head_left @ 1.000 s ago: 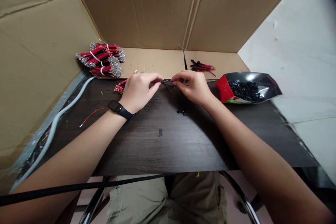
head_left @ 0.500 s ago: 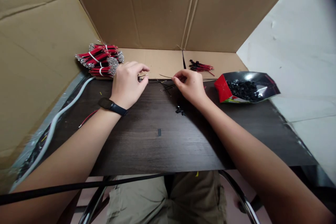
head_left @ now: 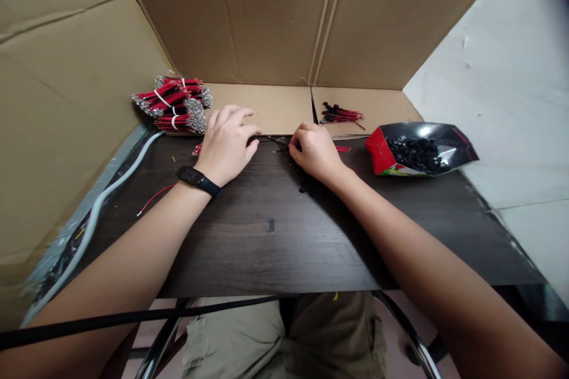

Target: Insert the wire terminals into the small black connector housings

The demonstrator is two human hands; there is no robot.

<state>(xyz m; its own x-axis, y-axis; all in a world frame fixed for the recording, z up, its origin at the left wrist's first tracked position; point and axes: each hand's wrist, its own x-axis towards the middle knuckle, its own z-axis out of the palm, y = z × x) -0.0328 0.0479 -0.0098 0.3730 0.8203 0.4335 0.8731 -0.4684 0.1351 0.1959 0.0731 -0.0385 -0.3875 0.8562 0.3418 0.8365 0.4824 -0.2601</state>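
My left hand (head_left: 229, 143) hovers low over the back of the dark table, fingers spread and thumb apart, with nothing visible in it. Red wire ends (head_left: 197, 149) show beside its wrist side, partly covered by the hand. My right hand (head_left: 315, 147) is curled, thumb and fingertips together, down at a few thin black wires (head_left: 279, 143). Whatever it pinches is hidden by the fingers. More red wires (head_left: 343, 148) stick out to the right from behind this hand. Small black connector pieces (head_left: 304, 188) lie just in front of it.
Tied bundles of red and black wires (head_left: 173, 103) are stacked at back left. Wires with black connectors (head_left: 341, 113) lie on the cardboard strip (head_left: 267, 108). An opened bag (head_left: 377, 151) of black connectors sits at right. A loose red wire (head_left: 153, 198) and pale cable (head_left: 95, 216) are at left.
My left hand's fingers have spread from a near pinch. My right hand has lowered onto the black wires; the thin wire that stuck out from its fingertips no longer shows there.
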